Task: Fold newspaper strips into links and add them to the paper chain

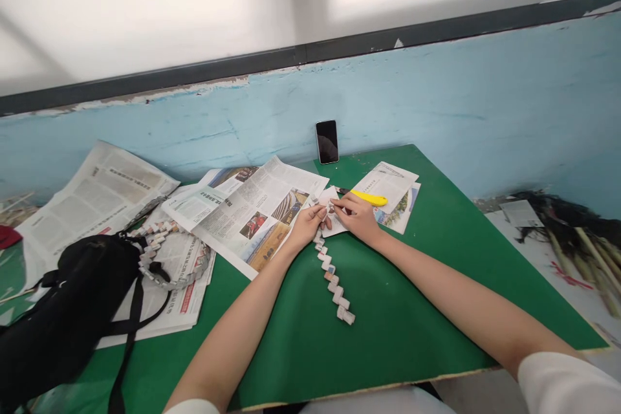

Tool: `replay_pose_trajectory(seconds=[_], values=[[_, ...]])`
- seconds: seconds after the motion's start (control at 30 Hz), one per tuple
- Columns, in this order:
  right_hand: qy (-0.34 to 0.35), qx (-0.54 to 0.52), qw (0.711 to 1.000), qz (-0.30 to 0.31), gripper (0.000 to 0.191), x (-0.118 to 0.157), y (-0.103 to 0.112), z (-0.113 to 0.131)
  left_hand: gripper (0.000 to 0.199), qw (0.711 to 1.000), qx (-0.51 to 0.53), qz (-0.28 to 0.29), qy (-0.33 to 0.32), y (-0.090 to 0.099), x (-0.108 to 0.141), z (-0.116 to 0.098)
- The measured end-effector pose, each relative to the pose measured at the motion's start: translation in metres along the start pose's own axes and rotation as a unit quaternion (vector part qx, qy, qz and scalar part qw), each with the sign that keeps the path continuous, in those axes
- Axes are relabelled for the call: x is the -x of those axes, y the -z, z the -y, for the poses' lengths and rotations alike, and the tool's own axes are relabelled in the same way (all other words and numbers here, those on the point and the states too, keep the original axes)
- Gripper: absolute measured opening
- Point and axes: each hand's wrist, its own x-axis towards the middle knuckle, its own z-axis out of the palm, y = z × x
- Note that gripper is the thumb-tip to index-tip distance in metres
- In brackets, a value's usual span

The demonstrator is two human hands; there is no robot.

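A zigzag chain of folded newspaper point(332, 277) runs down the green table toward me from between my hands. My left hand point(310, 221) pinches its far end with thumb and forefinger. Close beside it, my right hand point(358, 215) has its fingers closed at the same end; what exactly lies between those fingertips is too small to make out. Under my fingers is a small white piece of paper point(332, 196). Just beyond my right hand lies a yellow-handled knife point(369, 198), its dark end pointing left.
Newspaper sheets point(252, 213) spread left of my hands, with cut paper pieces point(388, 182) at the right. A phone point(326, 141) leans on the blue wall. A black bag point(72, 310) and a looped paper chain point(194, 272) lie at the left. The green table point(417, 336) ends near me.
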Motion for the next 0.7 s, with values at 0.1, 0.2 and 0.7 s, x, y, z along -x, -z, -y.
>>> replay_pose_trajectory(seconds=[0.1,0.2,0.7], values=[[0.061,0.079,0.994,0.053,0.025,0.004,0.0,-0.004,0.05,1.0,0.0,-0.005,0.002,0.0,0.001,-0.006],[0.082,0.142,0.983,0.087,0.028,0.005,0.002,-0.008,0.052,1.0,-0.001,-0.007,0.004,0.0,0.002,-0.009],[0.124,0.169,0.968,0.136,0.033,0.004,0.004,-0.012,0.047,1.0,0.0,-0.01,0.011,0.001,-0.002,0.003]])
